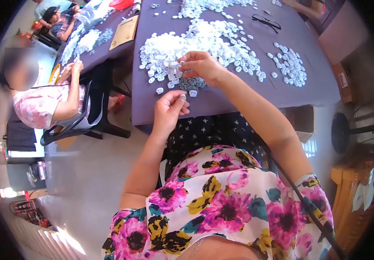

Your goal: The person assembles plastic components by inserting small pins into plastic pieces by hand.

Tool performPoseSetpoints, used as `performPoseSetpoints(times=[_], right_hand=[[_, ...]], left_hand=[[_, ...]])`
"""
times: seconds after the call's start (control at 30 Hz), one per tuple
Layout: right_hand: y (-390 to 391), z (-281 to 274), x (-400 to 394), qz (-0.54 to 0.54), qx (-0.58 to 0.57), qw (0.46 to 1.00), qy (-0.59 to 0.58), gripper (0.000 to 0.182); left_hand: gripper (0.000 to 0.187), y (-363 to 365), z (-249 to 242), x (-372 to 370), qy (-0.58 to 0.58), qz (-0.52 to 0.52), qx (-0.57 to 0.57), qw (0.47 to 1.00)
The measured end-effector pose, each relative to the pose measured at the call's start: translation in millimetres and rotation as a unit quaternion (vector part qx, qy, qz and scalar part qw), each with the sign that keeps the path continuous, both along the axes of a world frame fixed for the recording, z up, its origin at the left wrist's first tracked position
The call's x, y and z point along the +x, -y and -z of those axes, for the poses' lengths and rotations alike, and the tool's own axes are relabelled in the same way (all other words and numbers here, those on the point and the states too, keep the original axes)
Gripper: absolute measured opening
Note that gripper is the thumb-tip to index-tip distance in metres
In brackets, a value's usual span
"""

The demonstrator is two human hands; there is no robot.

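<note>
Small white oval plastic pieces with dark marks lie in a large heap on the table before me. Over the near edge of the heap, my right hand is closed in a pinch, with a white piece at its fingertips. Lower and to the left, my left hand is also pinched, close to the table's front edge. Something pale shows at its fingertips, too small to make out. Between the hands sits a small pile of grey pieces. Single white pieces lie beside it.
A smaller group of white pieces and black-framed glasses lie to the right on the dark tablecloth. At left, a person sits on a black chair at another table. A standing fan is at right.
</note>
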State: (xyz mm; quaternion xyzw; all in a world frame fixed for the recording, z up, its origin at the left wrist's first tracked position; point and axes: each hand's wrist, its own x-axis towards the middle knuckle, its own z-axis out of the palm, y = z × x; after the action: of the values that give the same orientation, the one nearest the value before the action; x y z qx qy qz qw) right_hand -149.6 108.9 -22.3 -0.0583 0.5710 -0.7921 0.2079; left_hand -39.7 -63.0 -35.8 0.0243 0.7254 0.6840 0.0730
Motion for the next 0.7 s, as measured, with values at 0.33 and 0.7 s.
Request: performPoseSetpoints(times=[0.33,0.7], right_hand=[[-82.9,16.8,-64.4,0.132,-0.036,0.991,0.010,0.006],[-43.6,4.2,10.7,-0.015,-0.025,0.999,0.028,0.001]], left_hand=[[0.019,-1.4,-3.7,1.6,-0.010,0.011,-0.009,1.000],[0.018,-1.0,-1.6,1.4,-0.014,0.010,-0.022,1.000]])
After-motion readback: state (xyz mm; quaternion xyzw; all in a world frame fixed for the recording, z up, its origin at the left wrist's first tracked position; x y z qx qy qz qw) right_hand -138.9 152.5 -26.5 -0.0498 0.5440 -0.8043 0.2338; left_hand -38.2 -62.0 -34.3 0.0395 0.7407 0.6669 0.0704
